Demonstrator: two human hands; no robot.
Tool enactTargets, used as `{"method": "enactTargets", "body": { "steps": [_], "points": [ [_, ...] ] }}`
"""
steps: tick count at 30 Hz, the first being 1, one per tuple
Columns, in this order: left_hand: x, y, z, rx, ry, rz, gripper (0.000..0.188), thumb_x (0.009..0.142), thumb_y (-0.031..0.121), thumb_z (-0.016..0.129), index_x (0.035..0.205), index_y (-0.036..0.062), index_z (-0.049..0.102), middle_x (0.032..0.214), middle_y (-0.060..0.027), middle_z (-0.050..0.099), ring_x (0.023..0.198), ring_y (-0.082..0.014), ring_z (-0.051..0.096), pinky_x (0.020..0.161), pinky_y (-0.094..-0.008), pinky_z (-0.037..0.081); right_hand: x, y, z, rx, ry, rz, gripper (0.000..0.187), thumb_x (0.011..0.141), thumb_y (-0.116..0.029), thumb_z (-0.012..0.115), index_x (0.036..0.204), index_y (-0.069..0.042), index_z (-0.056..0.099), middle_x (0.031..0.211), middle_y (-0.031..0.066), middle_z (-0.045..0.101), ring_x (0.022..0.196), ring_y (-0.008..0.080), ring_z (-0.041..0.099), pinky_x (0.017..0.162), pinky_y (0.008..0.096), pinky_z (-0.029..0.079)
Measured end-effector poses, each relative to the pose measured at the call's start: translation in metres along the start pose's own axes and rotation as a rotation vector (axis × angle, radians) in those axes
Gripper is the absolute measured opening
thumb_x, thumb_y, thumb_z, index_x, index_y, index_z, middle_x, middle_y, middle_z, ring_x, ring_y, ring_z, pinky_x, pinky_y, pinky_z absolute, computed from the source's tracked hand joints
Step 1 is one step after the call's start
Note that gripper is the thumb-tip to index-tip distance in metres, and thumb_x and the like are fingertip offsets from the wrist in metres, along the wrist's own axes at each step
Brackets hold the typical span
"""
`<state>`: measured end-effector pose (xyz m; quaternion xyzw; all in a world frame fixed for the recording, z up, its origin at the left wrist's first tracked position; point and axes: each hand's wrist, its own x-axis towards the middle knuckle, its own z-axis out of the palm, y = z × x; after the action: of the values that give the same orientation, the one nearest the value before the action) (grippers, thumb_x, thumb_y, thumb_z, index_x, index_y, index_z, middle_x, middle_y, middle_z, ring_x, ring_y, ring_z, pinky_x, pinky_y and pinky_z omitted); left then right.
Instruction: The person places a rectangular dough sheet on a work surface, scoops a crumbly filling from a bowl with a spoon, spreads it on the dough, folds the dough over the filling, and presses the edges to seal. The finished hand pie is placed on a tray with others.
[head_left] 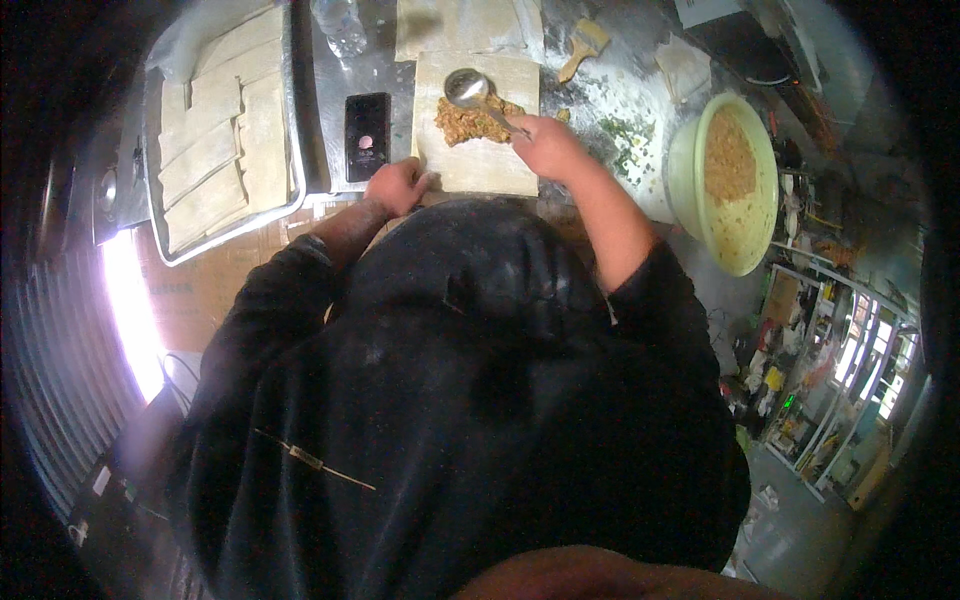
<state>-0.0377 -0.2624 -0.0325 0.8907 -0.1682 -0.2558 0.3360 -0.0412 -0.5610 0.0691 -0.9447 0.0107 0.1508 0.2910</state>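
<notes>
A square sheet of pale dough (478, 172) lies on the metal table in front of me, with a lumpy brown filling (455, 125) spread across its middle. My right hand (548, 148) grips the handle of a metal spoon (467, 88), whose round bowl is over the filling's upper left part. At the sheet's lower left corner, my left hand (396, 186) has its fingers curled closed; whether they pinch the dough is hidden. A second dough sheet (470, 28) lies just beyond the first.
Left of the sheet are a dark phone (367, 138) and a metal tray (301, 165) of stacked dough pieces (215, 115). Clear plastic (340, 28) lies behind. To the right are a brush (583, 48), scattered flour with green bits (630, 140), and a pale green basin (690, 190) of filling.
</notes>
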Motion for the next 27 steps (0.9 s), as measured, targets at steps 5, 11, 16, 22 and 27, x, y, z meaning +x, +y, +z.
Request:
{"method": "enactTargets", "body": {
  "steps": [5,11,16,22,27],
  "points": [
    [-0.003,0.000,-0.002,-0.007,-0.006,-0.001,0.046,0.094,0.049,0.059,0.092,0.0037,0.064,0.087,-0.0212,0.070,0.089,-0.0417,0.067,0.078,-0.0498,0.052,-0.046,0.027,-0.027,0.489,-0.023,0.397,0.038,0.099,-0.020,0.058,0.133,-0.007,0.064,0.070,0.0022,0.061,0.056,0.0128,0.053,0.053,0.0303,0.046],
    [-0.004,0.007,-0.004,0.010,0.003,-0.003,0.047,0.094,0.050,0.059,0.094,0.0035,0.065,0.087,-0.0213,0.070,0.088,-0.0421,0.067,0.078,-0.0496,0.052,-0.042,-0.014,0.005,0.463,-0.131,0.240,0.038,0.099,-0.022,0.059,0.136,-0.013,0.064,0.083,0.0054,0.066,0.068,0.0139,0.058,0.059,0.0291,0.047],
    [-0.005,0.008,-0.008,0.010,-0.039,-0.025,0.047,0.094,0.050,0.059,0.096,0.0041,0.066,0.090,-0.0212,0.070,0.092,-0.0414,0.067,0.081,-0.0487,0.052,-0.077,0.010,-0.019,0.165,-0.003,0.117,0.043,0.097,-0.021,0.061,0.138,-0.009,0.060,0.114,0.0156,0.073,0.098,0.0233,0.070,0.089,0.0349,0.053],
    [-0.004,0.008,-0.005,-0.018,-0.025,-0.054,0.047,0.093,0.050,0.060,0.097,0.0043,0.066,0.090,-0.0205,0.070,0.092,-0.0405,0.067,0.081,-0.0483,0.052,-0.058,0.011,-0.002,0.501,-0.206,0.296,0.042,0.097,-0.021,0.060,0.138,-0.011,0.060,0.110,0.0137,0.074,0.090,0.0244,0.070,0.083,0.0365,0.054],
    [-0.001,0.003,-0.004,-0.008,-0.060,-0.055,0.048,0.093,0.052,0.060,0.099,0.0048,0.066,0.091,-0.0207,0.070,0.093,-0.0402,0.067,0.081,-0.0484,0.052,-0.047,-0.001,0.019,-0.055,-0.094,-0.003,0.042,0.098,-0.019,0.058,0.139,-0.014,0.060,0.108,0.0130,0.074,0.088,0.0250,0.069,0.083,0.0377,0.054]
  ]
}}
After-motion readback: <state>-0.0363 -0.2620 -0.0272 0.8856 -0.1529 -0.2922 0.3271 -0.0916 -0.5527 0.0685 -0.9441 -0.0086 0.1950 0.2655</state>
